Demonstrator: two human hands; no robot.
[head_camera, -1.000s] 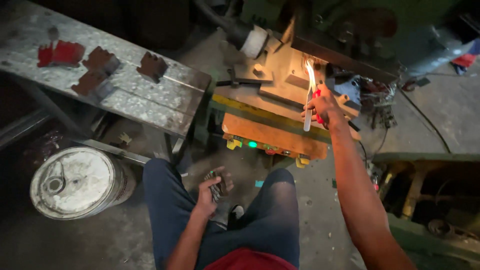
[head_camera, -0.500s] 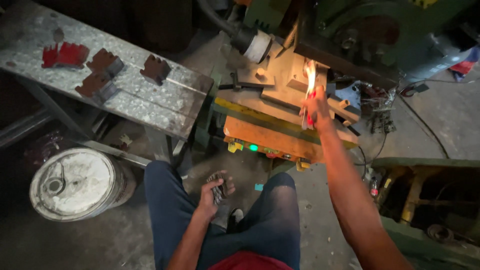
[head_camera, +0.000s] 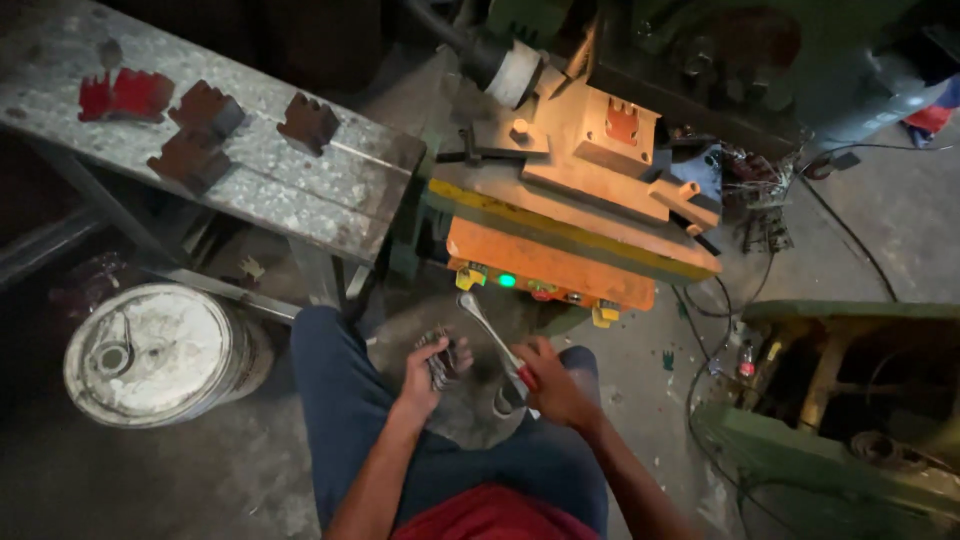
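a: item in the right hand (head_camera: 552, 388)?

b: a long metal tool (head_camera: 492, 338), flat and pale, with a red section at the grip end. the exact type cannot be confirmed; it resembles tongs or a flat spanner. the fingers (head_camera: 530, 357) of the right hand are closed around the red end. the free end points up and left, toward the orange press die (head_camera: 560, 262).

a: handling properties?

b: judged stiff and moderately heavy for its length. bare steel is likely slick if oily, so hold on the red section, as shown. not fragile.

a: left hand (head_camera: 428, 372)?

b: curled closed around a small stack of dark stamped metal pieces (head_camera: 441, 361). these are judged thin, rigid and sharp-edged. grip across the flat faces, not along the edges. a loose stack may fan or slip.

a: position of both items relative to the body?

b: both hands are low, between the knees, above the floor and just in front of the die. the tool shaft passes just beside the stack; contact between the two cannot be confirmed.

a: surroundings?

b: to the left, a grey bench (head_camera: 300, 205) carrying several dark and red toothed blanks (head_camera: 306, 121). below it, a white bucket (head_camera: 160, 352). to the right, a green machine frame (head_camera: 830, 450).
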